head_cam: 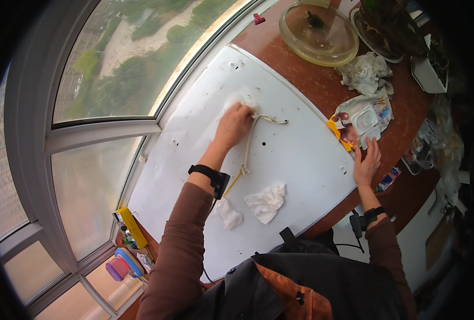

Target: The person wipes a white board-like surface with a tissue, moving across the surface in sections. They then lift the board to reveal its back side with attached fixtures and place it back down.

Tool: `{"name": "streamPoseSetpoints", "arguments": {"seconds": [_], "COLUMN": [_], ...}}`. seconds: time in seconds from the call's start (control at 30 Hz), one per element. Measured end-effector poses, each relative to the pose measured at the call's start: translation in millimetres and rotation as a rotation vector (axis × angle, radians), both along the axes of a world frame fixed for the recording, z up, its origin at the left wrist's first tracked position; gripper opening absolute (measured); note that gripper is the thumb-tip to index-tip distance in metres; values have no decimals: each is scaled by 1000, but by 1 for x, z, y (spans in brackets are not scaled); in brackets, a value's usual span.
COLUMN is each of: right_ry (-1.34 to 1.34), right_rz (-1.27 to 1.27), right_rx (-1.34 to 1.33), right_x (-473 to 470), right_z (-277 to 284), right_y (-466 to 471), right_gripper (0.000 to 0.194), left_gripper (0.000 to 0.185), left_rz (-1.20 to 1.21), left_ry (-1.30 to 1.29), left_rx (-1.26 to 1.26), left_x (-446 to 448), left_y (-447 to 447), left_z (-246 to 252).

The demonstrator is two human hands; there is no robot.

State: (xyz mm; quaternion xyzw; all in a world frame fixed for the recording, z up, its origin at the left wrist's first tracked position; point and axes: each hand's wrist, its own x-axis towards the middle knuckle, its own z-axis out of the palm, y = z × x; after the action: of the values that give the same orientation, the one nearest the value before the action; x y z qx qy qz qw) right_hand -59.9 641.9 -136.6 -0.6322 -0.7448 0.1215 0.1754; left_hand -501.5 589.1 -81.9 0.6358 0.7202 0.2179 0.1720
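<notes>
A large white panel [301,172] with small holes lies before me by the window. My left hand [235,123] is on its upper middle, fingers curled at a white wad that is mostly hidden under them. Right beside those fingers, a pale cable [249,144] runs down to a knot, where a yellow cord [233,186] joins it. Two crumpled white tissues [265,203] [228,214] lie lower on the panel. At the right, my right hand [367,162] has its fingers spread, their tips at the edge of a clear plastic tray [365,122] on an opened printed wrapper [343,130].
A glass bowl [321,34] holding a small turtle stands on the red-brown tabletop [261,44], near crumpled tissue [365,74], a potted plant [431,68] and a red clip [258,19]. The window frame [101,134] borders the left; a yellow box [131,228] sits below it.
</notes>
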Motion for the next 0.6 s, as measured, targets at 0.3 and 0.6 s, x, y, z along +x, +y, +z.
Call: {"name": "streamPoseSetpoints", "arguments": {"seconds": [0.3,0.6], "right_ry": [-8,-25], "right_rz": [-35,-54], "right_rx": [-12,-40], "right_x": [-4,-4], "right_z": [4,5], "right_y": [-1,-2], "right_gripper": [50,51], "left_gripper": [11,13], "left_rz": [-63,139], "left_ry": [-12,102], "left_rx": [-30,91], "left_x": [28,28], "left_y": [41,49], "left_z": [-9,-20]}}
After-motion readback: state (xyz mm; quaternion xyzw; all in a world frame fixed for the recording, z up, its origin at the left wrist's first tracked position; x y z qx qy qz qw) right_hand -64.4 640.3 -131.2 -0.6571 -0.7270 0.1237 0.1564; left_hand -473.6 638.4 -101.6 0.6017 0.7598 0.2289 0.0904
